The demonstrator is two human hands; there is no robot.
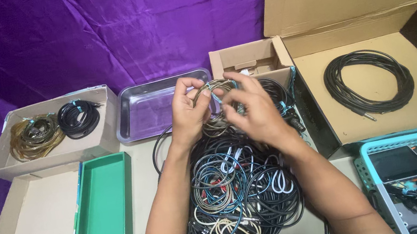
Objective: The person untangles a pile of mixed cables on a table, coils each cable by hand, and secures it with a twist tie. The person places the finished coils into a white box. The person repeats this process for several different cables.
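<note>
My left hand (187,112) and my right hand (255,109) are raised together above a big tangle of coiled cables (236,190) in black, white and beige. Both hands grip one small coil of brownish-grey cable (214,90), the left on its left side, the right with fingers pinched at its right side by a small teal tie. The coil hangs over the front edge of a steel tray (147,109).
A cardboard box at left (0,159) holds a brown coil and a black coil. A green plastic tray (101,204) lies on flat cardboard. A large open box at right (378,108) holds a black cable coil. A teal basket (368,151) holds electronics.
</note>
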